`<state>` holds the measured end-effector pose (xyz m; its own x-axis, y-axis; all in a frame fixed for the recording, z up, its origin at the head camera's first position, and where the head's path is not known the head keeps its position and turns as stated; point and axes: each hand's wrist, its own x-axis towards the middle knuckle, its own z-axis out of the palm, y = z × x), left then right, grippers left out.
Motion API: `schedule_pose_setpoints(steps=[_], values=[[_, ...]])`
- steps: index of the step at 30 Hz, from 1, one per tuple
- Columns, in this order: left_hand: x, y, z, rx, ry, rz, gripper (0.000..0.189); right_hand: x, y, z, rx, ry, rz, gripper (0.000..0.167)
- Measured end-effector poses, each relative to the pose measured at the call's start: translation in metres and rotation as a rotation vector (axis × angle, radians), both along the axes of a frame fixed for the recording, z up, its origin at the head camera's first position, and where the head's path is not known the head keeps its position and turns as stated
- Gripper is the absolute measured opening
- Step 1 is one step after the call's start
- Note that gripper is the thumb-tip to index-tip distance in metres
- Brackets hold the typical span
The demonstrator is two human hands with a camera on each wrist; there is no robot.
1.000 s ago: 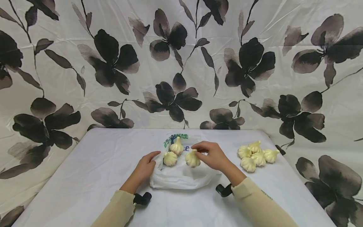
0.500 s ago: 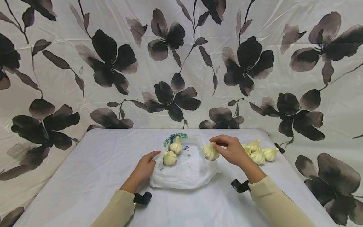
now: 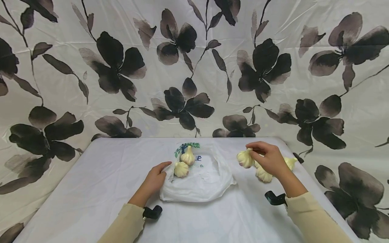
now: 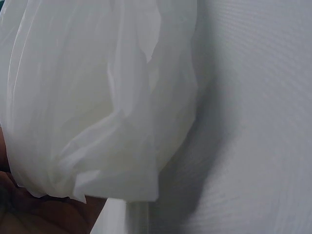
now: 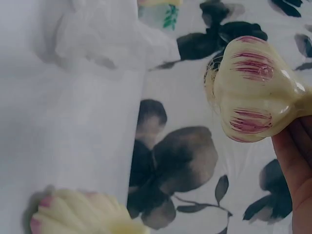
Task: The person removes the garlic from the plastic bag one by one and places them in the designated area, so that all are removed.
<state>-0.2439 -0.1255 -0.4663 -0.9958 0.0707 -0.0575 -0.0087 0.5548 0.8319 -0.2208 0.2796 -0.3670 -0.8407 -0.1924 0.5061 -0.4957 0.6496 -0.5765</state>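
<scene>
A white plastic bag (image 3: 197, 191) with a green and blue print lies in the middle of the table. My left hand (image 3: 154, 181) grips its left edge; in the left wrist view the bag's crumpled film (image 4: 97, 122) covers most of the fingers. Two garlic bulbs, one upright (image 3: 188, 157) and one nearer bulb (image 3: 181, 169), sit at the bag's left side. Right of the bag, my right hand (image 3: 268, 160) pinches another garlic bulb (image 3: 244, 159) by its stem, above the table. Purple streaks mark this held bulb (image 5: 258, 92) in the right wrist view.
Several more garlic bulbs (image 3: 263, 174) lie at the table's right, partly hidden behind my right hand. The white-covered table (image 3: 100, 182) ends at a floral cloth backdrop (image 3: 188, 67). Black wrist cameras (image 3: 153, 212) stick out below both hands.
My right hand has carried the garlic bulb from over the bag out to the right, toward the pile. My left hand stays on the bag's edge, and the two bulbs there have not moved.
</scene>
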Motion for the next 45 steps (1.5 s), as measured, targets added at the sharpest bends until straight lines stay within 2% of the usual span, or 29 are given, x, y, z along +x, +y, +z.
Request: schedule_pose_setpoints(steps=[12,22,39,45], values=[[0.000,0.000,-0.001,-0.004,0.014,0.001,0.052,0.009,0.033,0.004,0.006,-0.018,-0.099,0.019],[-0.002,0.000,-0.002,-0.004,0.014,0.006,0.052,0.019,0.062,0.006,0.010,-0.071,-0.198,0.023],[0.000,0.002,0.002,-0.002,0.011,0.003,0.052,0.028,0.093,-0.008,0.031,-0.111,-0.305,0.025],[0.000,0.003,0.001,0.003,-0.001,0.020,0.051,0.030,0.099,-0.013,0.034,-0.130,-0.330,0.025]])
